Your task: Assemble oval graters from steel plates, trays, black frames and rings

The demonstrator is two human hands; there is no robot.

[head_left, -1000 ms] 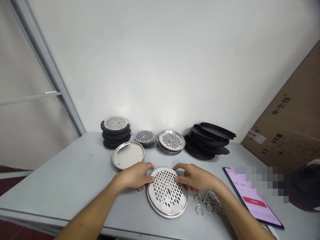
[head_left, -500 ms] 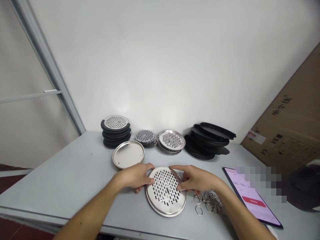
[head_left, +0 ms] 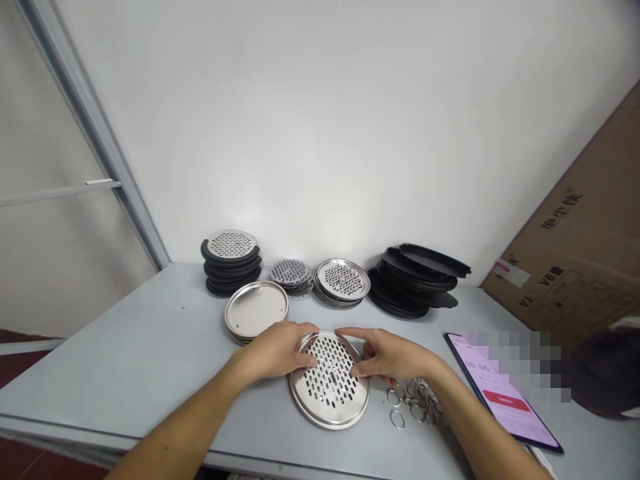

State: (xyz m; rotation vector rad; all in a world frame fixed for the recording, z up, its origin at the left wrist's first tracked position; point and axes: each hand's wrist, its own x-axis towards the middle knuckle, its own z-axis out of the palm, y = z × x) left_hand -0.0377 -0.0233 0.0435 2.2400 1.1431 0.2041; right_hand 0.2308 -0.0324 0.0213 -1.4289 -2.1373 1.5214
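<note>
The slotted round metal plate (head_left: 327,385) was at the near middle of the gray table (head_left: 125,360). The left hand (head_left: 281,350) and right hand (head_left: 389,353) gripped its far edge from both sides, maybe to keep it steady. Small metal rings (head_left: 419,404) lay to the right, perhaps for easy reach. A white wall (head_left: 320,133) and cardboard box (head_left: 570,260) stood beyond.

Polished shine here on the silver, round, slotted metal disc (head_left: 330,383), smooth at its rim; glossy too, the thin silver metal rings (head_left: 397,411)! Behind, stacked black rounded plates (head_left: 423,279) look like matt plastic, the pale-grey flat tabletop (head_left: 135,347) smooth, the big brown box (head_left: 565,247) matt cardboard
</note>
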